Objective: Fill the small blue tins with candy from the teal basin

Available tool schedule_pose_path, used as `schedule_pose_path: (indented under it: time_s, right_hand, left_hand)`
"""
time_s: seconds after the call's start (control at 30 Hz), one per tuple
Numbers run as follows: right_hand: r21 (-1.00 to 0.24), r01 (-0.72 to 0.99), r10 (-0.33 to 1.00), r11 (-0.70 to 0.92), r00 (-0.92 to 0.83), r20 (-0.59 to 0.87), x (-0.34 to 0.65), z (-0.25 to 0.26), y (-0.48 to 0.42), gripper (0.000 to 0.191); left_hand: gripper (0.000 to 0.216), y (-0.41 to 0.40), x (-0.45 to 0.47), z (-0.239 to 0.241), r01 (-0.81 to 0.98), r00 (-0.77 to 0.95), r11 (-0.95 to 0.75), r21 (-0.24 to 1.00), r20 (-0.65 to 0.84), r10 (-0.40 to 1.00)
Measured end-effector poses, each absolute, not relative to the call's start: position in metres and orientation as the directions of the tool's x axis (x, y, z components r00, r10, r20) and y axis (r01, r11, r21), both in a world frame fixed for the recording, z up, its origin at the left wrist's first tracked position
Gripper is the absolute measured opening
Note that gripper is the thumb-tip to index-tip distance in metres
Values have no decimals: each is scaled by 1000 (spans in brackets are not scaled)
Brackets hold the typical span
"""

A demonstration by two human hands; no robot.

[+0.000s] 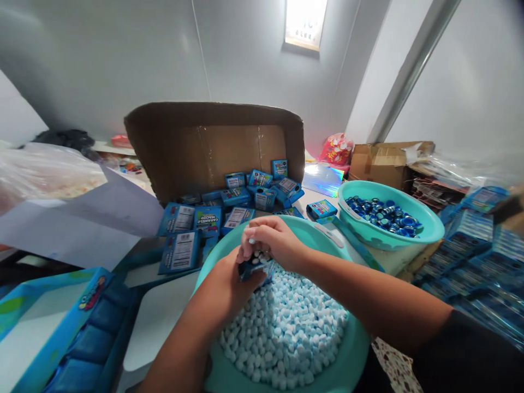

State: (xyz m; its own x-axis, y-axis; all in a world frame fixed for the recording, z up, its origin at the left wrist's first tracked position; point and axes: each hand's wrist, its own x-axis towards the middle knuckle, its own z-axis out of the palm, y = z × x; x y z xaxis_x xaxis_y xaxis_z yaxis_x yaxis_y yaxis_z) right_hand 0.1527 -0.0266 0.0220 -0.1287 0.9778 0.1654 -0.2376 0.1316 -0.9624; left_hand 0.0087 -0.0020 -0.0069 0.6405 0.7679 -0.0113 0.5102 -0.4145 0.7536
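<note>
A large teal basin (347, 355) in front of me is heaped with small pale blue and white candies (286, 322). Over the heap, my left hand (225, 284) grips a small blue candy box (251, 268). My right hand (270, 240) is curled just above the box's open end, fingers pinched on a few candies. Both hands meet over the far part of the basin.
An open cardboard carton (213, 147) behind holds many small blue boxes (245, 194). A second teal basin (426, 232) at right holds dark blue round pieces (385, 214). Blue display trays (82, 327) lie at left; stacked blue packs (483, 256) at right.
</note>
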Motion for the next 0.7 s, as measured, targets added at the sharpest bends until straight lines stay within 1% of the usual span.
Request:
schedule_pose_path:
  time_s: [0.07, 0.13, 0.2, 0.27, 0.33, 0.4, 0.47, 0.57, 0.7]
  right_hand:
    - [-958, -220, 970, 183, -122, 213, 157, 26, -28, 32]
    - [-937, -232, 953, 261, -92, 288, 163, 30, -28, 33]
    - [-926, -174, 931, 336, -86, 355, 170, 35, -28, 33]
    - [-921, 7, 916, 390, -102, 387, 176, 38, -28, 32]
    - [-882, 255, 918, 396, -87, 387, 182, 37, -29, 27]
    - [-799, 480, 919, 363, -45, 391, 186, 35, -31, 17]
    - [-711, 626, 908, 320, 11, 418, 188, 31, -33, 9]
    - [-618, 723, 893, 308, 5, 450, 189, 29, -37, 5]
    - [-493, 764, 880, 416, -203, 428, 185, 30, -40, 15]
  left_hand:
    - [46, -1, 9, -9, 482, 630, -409, 775, 18, 776]
    - [54, -1, 9, -9, 487, 578, -369, 792, 25, 816]
    - [59, -2, 8, -8, 501, 534, -317, 806, 0, 845]
    - [57, -4, 7, -6, 489, 527, -284, 825, -20, 850]
    - [53, -5, 6, -3, 471, 527, -289, 833, -3, 850]
    - [51, -5, 5, -2, 460, 504, -295, 838, 27, 863]
    - [49, -3, 4, -3, 439, 477, -290, 850, 53, 877]
    - [47, 1, 4, -6, 394, 461, -285, 874, 80, 884]
    - [46, 3, 4, -10, 395, 489, -295, 870, 72, 869]
